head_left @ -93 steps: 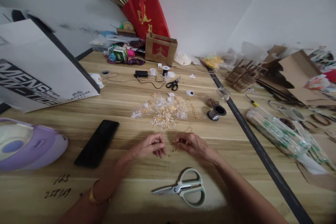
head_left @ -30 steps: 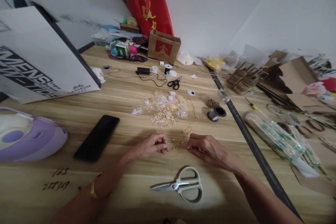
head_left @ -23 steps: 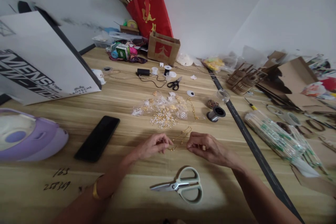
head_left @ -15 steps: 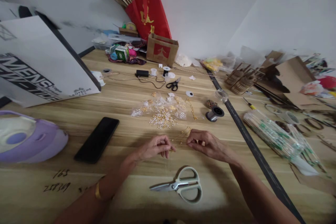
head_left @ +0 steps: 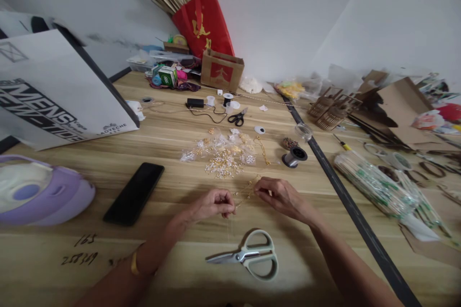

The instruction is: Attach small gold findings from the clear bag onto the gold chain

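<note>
On the surface (head_left: 192, 273), a fine gold chain (head_left: 248, 197) lay between the left hand (head_left: 215, 203), which pinched one end, and the right hand (head_left: 279, 195), whose grip was hidden, its state indeterminable.

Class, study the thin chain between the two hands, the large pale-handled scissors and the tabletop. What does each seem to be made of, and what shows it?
Chain: probably gold-coloured metal; its small parts glint yellow.
Large scissors: blades look like steel, smooth and silvery; the pale, smooth handles are likely plastic.
Tabletop: wood or wood-look laminate, with streaky tan grain.
</note>
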The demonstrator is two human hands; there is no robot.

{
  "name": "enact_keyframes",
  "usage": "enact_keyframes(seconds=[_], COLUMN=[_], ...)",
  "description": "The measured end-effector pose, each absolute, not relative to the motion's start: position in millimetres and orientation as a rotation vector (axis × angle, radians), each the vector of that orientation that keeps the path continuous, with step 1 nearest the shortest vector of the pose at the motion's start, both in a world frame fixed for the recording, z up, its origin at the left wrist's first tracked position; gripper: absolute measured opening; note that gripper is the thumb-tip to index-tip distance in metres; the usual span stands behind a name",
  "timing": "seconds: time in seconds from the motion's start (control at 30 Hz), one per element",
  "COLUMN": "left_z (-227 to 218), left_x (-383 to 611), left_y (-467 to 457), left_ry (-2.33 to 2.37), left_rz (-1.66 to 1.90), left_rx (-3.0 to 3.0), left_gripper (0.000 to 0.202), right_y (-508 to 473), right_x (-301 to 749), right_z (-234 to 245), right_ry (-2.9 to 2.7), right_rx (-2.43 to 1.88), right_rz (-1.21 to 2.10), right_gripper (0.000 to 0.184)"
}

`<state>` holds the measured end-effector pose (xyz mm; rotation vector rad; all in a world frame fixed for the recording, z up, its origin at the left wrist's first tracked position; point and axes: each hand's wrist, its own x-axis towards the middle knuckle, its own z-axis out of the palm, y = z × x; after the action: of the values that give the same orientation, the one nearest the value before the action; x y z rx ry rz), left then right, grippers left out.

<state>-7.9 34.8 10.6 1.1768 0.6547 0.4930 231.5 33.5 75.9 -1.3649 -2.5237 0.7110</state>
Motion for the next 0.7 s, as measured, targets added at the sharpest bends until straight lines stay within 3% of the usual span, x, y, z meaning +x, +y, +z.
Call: enact_keyframes(seconds=[0.37, 0.6, 0.7], left_z=[4.8, 3.1, 5.3], left_x=[-8.5, -8.9, -9.5], left_y=[35.1, 35.1, 35.1], left_ry=[0.742, 0.754, 0.732], left_rz=[0.514, 0.540, 0.569], left_rx=[1.257, 1.254, 1.236], left_gripper=[0.029, 0.028, 0.030], right_y=[17.4, 8.5, 9.3], right_x=[224.0, 191.1, 180.5], right_z=[86.9, 85.0, 77.6], right_ry=[-2.698, -2.594, -2.616], right_rx=[-1.488, -1.204, -1.214], right_rz=[0.442, 0.688, 0.658], right_gripper=[0.012, 0.020, 0.014])
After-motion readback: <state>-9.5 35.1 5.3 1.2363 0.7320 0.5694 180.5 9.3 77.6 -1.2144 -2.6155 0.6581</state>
